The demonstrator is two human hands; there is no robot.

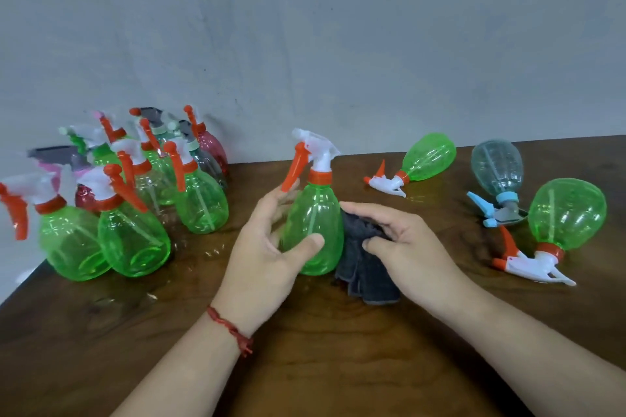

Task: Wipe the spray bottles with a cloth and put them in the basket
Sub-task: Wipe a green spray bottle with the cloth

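Behind it all, wall (305, 27): plain grey and scuffed, running the full width above the far table edge.
Table (338, 366): dark brown wood filling the lower view, with wet-looking glints near the left group.
Standing bottles (135, 196): a crowded group at the left rear of the table, all upright. Most are green with orange-and-white trigger heads, with a few red, pink and grey ones behind. Several touch one another, and blur makes them hard to count.
Left hand (267, 254): wraps the held bottle's lower body, thumb across the front and fingers curled round the back. One fingertip reaches up near the orange trigger.
Right hand (406, 254): fingers curled and thumb pinching the cloth, pressing it against the held bottle's right side.
Held bottle (315, 213): green and upright, with an orange collar and trigger and a white head. It is at the table's middle, between the two hands. I cannot tell whether its base rests on the wood.
Right green bottle (567, 213): lies on its side near the right edge, head toward the viewer.
Blue-grey bottle (496, 166): just behind it, tipped over, with its light blue trigger head nearest the viewer.
Far green bottle (428, 157): on its side further back, between the held bottle and the blue-grey bottle, head pointing left.
Cloth (366, 278): dark blue-grey, bunched under the right hand and touching the held bottle, its loose end hanging toward the table.
Bracelet (230, 328): red thread round the left wrist.
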